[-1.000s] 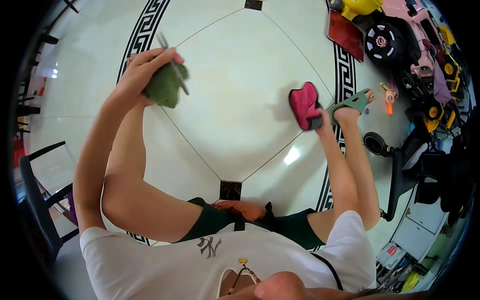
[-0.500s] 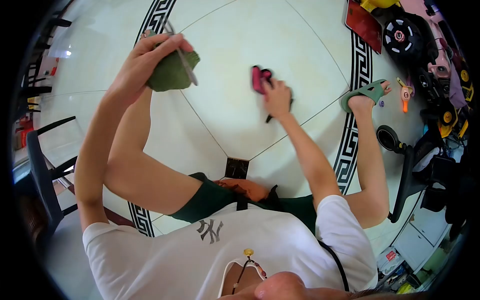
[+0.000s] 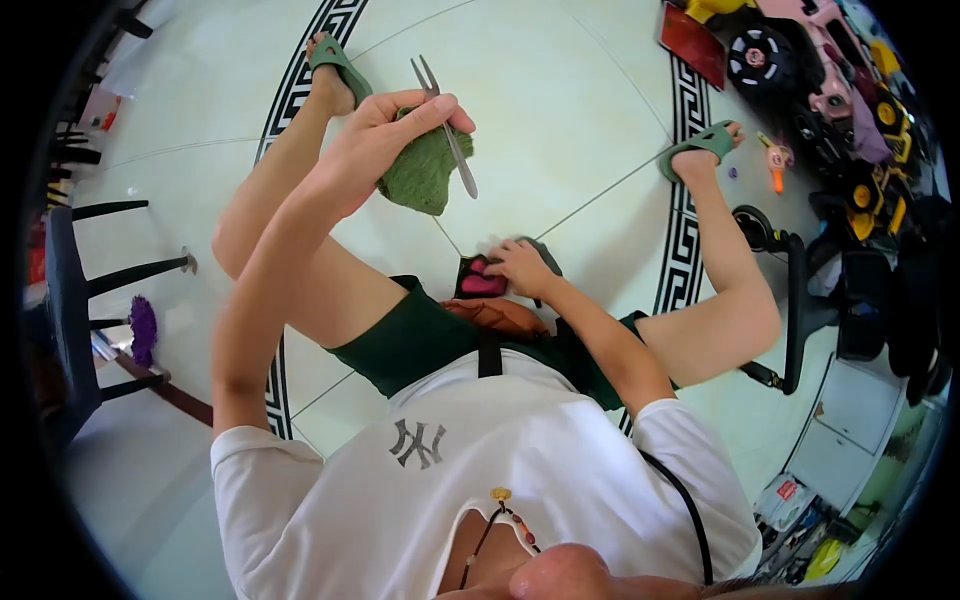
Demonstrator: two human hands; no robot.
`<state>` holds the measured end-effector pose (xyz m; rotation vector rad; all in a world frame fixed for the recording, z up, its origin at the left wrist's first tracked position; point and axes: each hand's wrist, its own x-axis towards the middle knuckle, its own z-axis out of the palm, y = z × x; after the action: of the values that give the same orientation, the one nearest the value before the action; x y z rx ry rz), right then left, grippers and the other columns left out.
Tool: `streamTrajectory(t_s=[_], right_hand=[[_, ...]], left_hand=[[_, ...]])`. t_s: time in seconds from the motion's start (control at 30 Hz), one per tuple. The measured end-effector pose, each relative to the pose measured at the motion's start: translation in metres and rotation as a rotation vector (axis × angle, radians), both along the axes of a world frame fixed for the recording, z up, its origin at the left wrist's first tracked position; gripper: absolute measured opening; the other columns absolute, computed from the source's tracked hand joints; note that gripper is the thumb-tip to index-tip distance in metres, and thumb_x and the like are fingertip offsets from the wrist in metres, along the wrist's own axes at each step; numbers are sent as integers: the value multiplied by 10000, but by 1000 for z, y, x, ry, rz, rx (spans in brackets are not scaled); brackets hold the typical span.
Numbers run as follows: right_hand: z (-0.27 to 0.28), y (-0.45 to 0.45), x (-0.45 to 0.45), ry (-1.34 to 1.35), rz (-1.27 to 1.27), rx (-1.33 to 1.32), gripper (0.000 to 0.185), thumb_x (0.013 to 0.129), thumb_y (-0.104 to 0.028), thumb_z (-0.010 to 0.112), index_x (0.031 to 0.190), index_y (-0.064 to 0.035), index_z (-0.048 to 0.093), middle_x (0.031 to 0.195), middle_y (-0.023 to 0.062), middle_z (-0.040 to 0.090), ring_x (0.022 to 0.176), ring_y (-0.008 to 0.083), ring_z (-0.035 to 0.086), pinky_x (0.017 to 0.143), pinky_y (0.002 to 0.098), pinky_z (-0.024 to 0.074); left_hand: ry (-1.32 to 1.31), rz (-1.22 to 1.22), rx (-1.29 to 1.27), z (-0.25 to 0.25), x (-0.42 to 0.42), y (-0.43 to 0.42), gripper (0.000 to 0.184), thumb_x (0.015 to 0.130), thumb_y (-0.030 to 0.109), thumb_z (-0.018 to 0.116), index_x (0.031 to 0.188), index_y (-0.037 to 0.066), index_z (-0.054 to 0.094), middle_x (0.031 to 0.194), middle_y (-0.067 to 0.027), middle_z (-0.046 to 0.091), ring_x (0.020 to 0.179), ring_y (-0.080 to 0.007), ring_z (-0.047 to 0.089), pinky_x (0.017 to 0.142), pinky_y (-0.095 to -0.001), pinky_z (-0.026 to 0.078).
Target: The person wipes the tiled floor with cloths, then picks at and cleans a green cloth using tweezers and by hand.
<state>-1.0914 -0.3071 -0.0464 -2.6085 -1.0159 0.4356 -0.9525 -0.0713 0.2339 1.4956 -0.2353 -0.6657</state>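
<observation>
My left hand point(image 3: 400, 135) is raised over the floor, its thumb and fingers closed on a slim two-pronged metal fork point(image 3: 455, 148) and a green scouring pad point(image 3: 425, 175). The fork lies across the pad, prongs pointing up and away from me. Close to my shorts, my right hand point(image 3: 525, 268) is closed round a pink-and-black object point(image 3: 483, 278). A dark part point(image 3: 547, 256) shows beyond its fingers. My hand covers the middle of this object, so its kind is unclear.
Pale floor tiles point(image 3: 520, 110) with patterned black borders lie between my spread legs. Orange-brown fabric point(image 3: 505, 318) lies at my shorts. Toys and wheels point(image 3: 760, 57) crowd the right, near an orange toy point(image 3: 776, 165). A dark chair point(image 3: 65, 300) stands at left.
My right hand has drawn the pink-and-black object across the floor towards my body. My left hand has shifted right with the fork and green pad. The view has also shifted.
</observation>
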Motion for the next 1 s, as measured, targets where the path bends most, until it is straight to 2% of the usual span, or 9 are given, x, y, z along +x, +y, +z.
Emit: streamTrajectory(t_s=[0.17, 0.3, 0.4, 0.5, 0.6, 0.67, 0.8, 0.83, 1.0], right_hand=[[-13, -26, -62, 90, -185, -225, 393, 667, -141, 683, 1051, -216, 651, 1131, 29, 585, 1026, 266, 555, 811, 398, 483], [15, -37, -58, 621, -207, -326, 362, 776, -223, 618, 1126, -127, 618, 1057, 132, 643, 1014, 336, 598, 852, 411, 490], [10, -55, -58, 548, -351, -127, 349, 807, -181, 623, 1147, -104, 615, 1046, 126, 661, 955, 339, 618, 817, 392, 500], [79, -35, -50, 278, -849, 447, 353, 867, -192, 595, 1196, -67, 573, 1012, 130, 668, 890, 287, 642, 780, 354, 502], [107, -8, -42, 441, -1000, 1077, 401, 902, -172, 575, 1276, -49, 497, 923, 122, 673, 835, 203, 641, 735, 310, 495], [106, 2, -42, 390, -920, 908, 467, 916, -118, 565, 1352, -56, 411, 860, 75, 639, 817, 135, 626, 707, 262, 493], [93, -1, -47, 539, -1004, 1012, 476, 906, -37, 508, 1367, -58, 388, 701, 47, 573, 610, 121, 531, 610, 252, 441], [92, -4, -50, 435, -1031, 967, 425, 916, -20, 460, 1337, -61, 426, 671, 37, 538, 575, 109, 482, 567, 245, 410], [56, -32, -72, 780, -1460, 1275, 251, 972, -133, 421, 1159, -49, 567, 635, -18, 437, 528, 70, 355, 478, 226, 298]], left_hand=[[73, 4, -54, -14, -25, 0, 312, 957, 312, 533, 931, 25, 653, 836, -37, 643, 737, -103, 625, 663, -241, 523], [81, 15, -17, -47, -47, -15, 337, 940, 358, 549, 949, 54, 693, 812, 7, 599, 759, -69, 527, 657, -230, 441], [156, -67, 68, -91, -60, -28, 335, 944, 348, 539, 983, 58, 701, 799, 11, 587, 725, -66, 503, 633, -227, 425], [202, -104, 141, -126, -69, -42, 329, 943, 342, 539, 999, 62, 703, 775, 7, 587, 688, -67, 502, 606, -224, 424], [316, -161, 169, -138, -78, -61, 328, 950, 338, 540, 988, 57, 705, 809, -3, 623, 738, -71, 560, 654, -224, 465], [357, -199, 138, -151, -82, -71, 297, 941, 306, 563, 1047, 48, 666, 828, -15, 633, 768, -84, 579, 675, -227, 474], [316, -147, 132, -175, -92, -91, 257, 914, 232, 608, 1080, 36, 605, 852, -29, 637, 774, -94, 588, 693, -225, 473], [264, -130, 154, -177, -95, -96, 246, 909, 222, 613, 1070, 36, 606, 857, -29, 636, 779, -90, 586, 697, -223, 470], [187, -114, 174, -187, -86, -115, 196, 898, 164, 617, 1053, 46, 607, 875, -16, 619, 794, -75, 558, 698, -217, 453]])
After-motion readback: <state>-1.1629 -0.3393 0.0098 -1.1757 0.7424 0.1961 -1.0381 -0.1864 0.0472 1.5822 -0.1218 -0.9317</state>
